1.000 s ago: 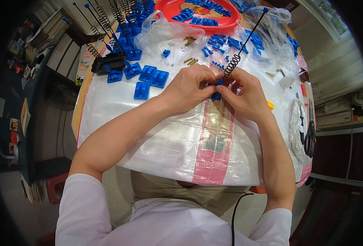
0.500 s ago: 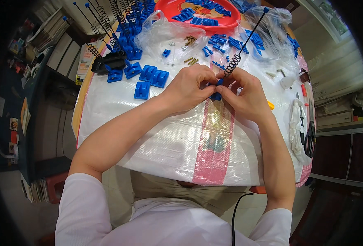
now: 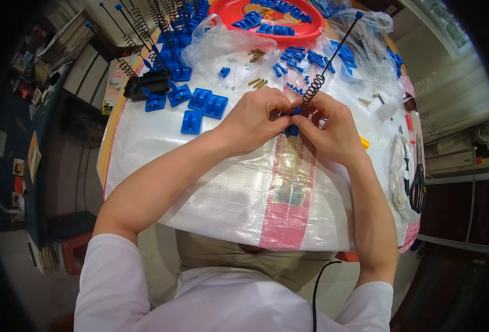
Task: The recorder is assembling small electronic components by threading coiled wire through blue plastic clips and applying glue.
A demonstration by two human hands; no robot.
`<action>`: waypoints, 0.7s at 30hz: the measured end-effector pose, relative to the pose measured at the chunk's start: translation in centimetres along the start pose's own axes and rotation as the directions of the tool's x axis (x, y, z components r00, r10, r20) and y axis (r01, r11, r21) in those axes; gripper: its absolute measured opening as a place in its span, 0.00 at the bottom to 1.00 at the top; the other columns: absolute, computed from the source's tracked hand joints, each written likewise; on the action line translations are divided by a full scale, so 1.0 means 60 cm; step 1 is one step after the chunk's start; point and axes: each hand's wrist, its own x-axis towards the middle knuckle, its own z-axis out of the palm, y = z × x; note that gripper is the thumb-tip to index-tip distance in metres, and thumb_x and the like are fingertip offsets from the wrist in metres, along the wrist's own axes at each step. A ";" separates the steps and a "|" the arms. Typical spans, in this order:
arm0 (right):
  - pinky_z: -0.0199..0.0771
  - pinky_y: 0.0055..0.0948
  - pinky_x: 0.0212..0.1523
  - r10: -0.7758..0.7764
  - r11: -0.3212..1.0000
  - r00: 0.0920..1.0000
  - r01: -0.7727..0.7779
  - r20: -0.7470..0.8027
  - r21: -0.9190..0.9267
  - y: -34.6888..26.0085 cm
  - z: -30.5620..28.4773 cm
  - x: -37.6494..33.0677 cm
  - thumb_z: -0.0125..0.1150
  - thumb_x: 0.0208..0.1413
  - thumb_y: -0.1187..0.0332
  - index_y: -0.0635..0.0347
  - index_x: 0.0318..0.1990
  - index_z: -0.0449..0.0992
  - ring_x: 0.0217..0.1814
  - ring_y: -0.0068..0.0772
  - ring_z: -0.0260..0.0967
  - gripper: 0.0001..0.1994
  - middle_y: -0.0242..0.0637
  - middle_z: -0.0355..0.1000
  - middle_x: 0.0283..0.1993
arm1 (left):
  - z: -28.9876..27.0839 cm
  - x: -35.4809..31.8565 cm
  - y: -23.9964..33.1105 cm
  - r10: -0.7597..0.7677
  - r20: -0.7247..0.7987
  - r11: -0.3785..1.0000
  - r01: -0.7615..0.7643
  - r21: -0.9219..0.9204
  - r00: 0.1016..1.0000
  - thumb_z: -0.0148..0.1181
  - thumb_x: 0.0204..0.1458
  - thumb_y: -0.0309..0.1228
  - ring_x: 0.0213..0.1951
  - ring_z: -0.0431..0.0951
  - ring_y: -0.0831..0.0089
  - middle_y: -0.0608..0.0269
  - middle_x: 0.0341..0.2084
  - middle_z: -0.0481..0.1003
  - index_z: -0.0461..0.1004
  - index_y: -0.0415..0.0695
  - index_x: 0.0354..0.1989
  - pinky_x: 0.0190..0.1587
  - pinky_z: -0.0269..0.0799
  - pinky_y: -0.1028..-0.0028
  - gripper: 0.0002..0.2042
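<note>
Both of my hands meet over the pink stripe of the table cover, closed on one small blue plastic base (image 3: 293, 130). My left hand (image 3: 263, 113) pinches it from the left between thumb and fingers. From the right, the thumb and fingers of my right hand (image 3: 327, 124) grip the same piece. A black coil spring (image 3: 313, 89) with a thin rod and a blue tip rises from it, tilted up to the right. My fingers hide most of the base. Beyond them lie small blue pegs (image 3: 295, 88) and brass screws (image 3: 260, 83).
Loose blue bases (image 3: 191, 122) lie left of my hands; finished-looking spring pieces (image 3: 170, 55) crowd the far left. A red basin (image 3: 277, 37) holds blue parts at the back. Plastic bags (image 3: 222, 47), scissors (image 3: 418, 188) and a white bottle (image 3: 387, 112) are also on the table.
Almost nothing differs. Both hands stay on the blue base, and the spring rod's tip has shifted very slightly to the right.
</note>
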 end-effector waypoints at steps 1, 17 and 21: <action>0.73 0.28 0.31 -0.004 1.000 1.000 0.004 -0.002 0.000 0.001 0.000 0.000 0.70 0.51 0.71 0.65 0.40 0.78 0.28 0.29 0.72 0.10 0.38 0.77 0.34 | 0.000 0.000 0.000 0.001 -0.001 1.000 -0.001 -0.003 1.000 0.65 0.52 0.20 0.42 0.81 0.73 0.56 0.45 0.78 0.80 0.33 0.40 0.45 0.78 0.75 0.08; 0.74 0.28 0.32 -0.002 1.000 1.000 0.002 0.003 0.000 -0.001 -0.001 -0.001 0.71 0.51 0.71 0.65 0.40 0.78 0.29 0.30 0.74 0.11 0.39 0.78 0.35 | 0.000 0.001 -0.003 0.026 -0.001 0.999 -0.026 0.037 1.000 0.65 0.52 0.21 0.41 0.81 0.72 0.55 0.45 0.78 0.80 0.33 0.41 0.43 0.78 0.75 0.08; 0.73 0.28 0.31 0.005 1.000 1.000 -0.005 0.005 -0.002 -0.004 -0.003 0.000 0.70 0.51 0.71 0.65 0.40 0.78 0.28 0.29 0.73 0.11 0.39 0.78 0.33 | 0.000 0.000 -0.004 0.025 -0.006 0.999 -0.025 0.033 1.000 0.66 0.52 0.21 0.41 0.81 0.72 0.56 0.44 0.78 0.80 0.33 0.41 0.43 0.78 0.75 0.08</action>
